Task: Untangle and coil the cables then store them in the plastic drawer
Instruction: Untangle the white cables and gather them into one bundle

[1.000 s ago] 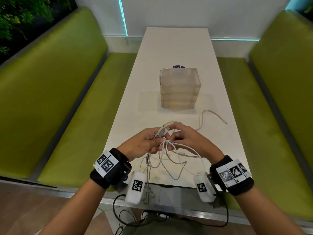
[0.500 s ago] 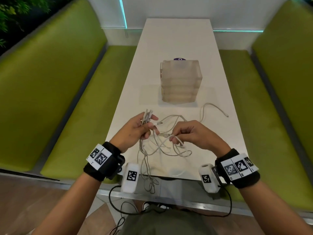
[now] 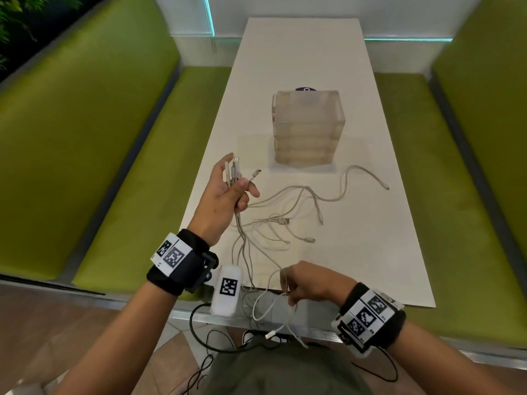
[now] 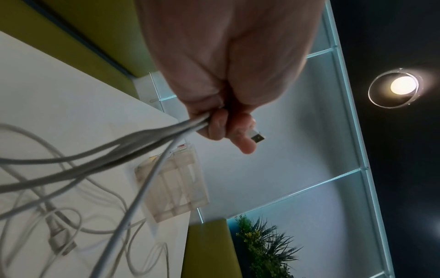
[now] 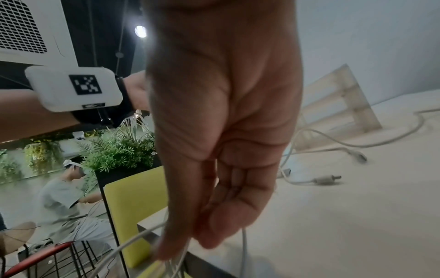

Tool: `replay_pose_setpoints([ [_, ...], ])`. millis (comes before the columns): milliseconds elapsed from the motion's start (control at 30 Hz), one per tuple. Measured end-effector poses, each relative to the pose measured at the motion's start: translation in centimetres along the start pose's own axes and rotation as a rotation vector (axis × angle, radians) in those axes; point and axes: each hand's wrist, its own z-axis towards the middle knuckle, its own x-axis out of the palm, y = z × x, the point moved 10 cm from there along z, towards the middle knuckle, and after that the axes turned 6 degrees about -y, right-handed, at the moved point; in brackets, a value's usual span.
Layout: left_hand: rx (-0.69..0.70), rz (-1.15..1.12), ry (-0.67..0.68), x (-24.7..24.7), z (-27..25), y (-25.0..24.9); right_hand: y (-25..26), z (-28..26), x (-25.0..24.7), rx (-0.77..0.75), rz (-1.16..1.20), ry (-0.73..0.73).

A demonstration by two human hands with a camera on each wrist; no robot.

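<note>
Several pale grey and white cables [image 3: 281,223] sprawl tangled on the white table [image 3: 370,238]. My left hand [image 3: 229,185] is raised over the table's left edge and grips a bunch of cable ends [image 4: 166,139], with plugs [image 3: 233,166] sticking up above the fingers. At the table's near edge, my right hand [image 3: 299,285] pinches white cable strands [image 5: 166,238] that hang down past the edge, one ending in a plug [image 3: 269,334]. The translucent plastic drawer unit [image 3: 308,128] stands mid-table beyond the cables, its drawers closed.
Green upholstered benches [image 3: 85,138] flank the table on both sides. One loose cable end [image 3: 386,187] reaches toward the right of the table. A dark round object [image 3: 303,89] peeks out behind the drawer unit. Black wires [image 3: 214,337] trail near my lap.
My hands have separated: the left rose up and left with the bunch of plugs, the right pulled back to the near table edge with strands. The cables have spread out between them.
</note>
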Motion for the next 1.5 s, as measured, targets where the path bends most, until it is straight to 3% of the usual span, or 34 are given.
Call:
replay_pose_setpoints([
  [100,0.006,-0.016,0.014,0.0,-0.1,-0.2,-0.5,-0.2,1.2,0.015,0.111,0.088],
  [167,-0.019,-0.032,0.026,-0.1,-0.1,-0.1,-1.0,-0.7,0.3,0.027,0.176,0.073],
  [300,-0.089,-0.057,0.074,0.1,-0.2,0.5,-2.5,-1.7,-3.9,0.081,0.163,-0.089],
  [400,-0.097,-0.054,0.105,0.7,-0.2,0.6,-2.4,-1.9,-6.0,0.025,0.183,-0.211],
  [467,-0.104,-0.08,0.12,1.1,-0.2,0.6,-1.2,-1.5,-4.3,-0.048,0.144,-0.104],
  [567,-0.115,-0.094,0.162,1.7,-0.2,0.6,0.1,-1.4,1.4,-0.081,0.054,0.207],
  [633,-0.124,-0.091,0.178,1.9,-0.4,0.6,-0.3,-1.1,2.8,-0.03,0.053,0.259],
  [700,-0.128,-0.094,0.179,1.8,-0.4,0.6,-1.4,-0.2,1.1,0.025,0.026,0.133],
  [900,-0.121,-0.025,0.205,1.6,-0.8,1.0,-5.0,2.2,-7.0,0.159,0.083,-0.477],
  [967,-0.124,0.0,0.18,1.4,-0.9,1.0,-6.7,2.4,-8.7,0.237,0.076,-0.604],
  [1067,-0.135,0.019,0.14,0.8,-0.9,1.1,-9.2,2.8,-9.5,0.329,0.129,-0.609],
  [1167,-0.122,0.041,0.153,0.6,-0.8,1.2,-9.5,3.7,-8.3,0.3,0.034,-0.491],
  [1233,-0.12,0.04,0.156,0.4,-0.6,1.2,-8.8,3.6,-8.4,0.261,-0.033,-0.494],
  [1433,-0.144,0.014,0.076,-0.5,0.1,1.6,-4.0,-0.9,-16.3,0.003,0.198,-0.798],
  [1500,-0.141,-0.014,0.02,-0.9,0.4,1.6,-1.4,-2.9,-18.7,-0.117,0.263,-0.804],
])
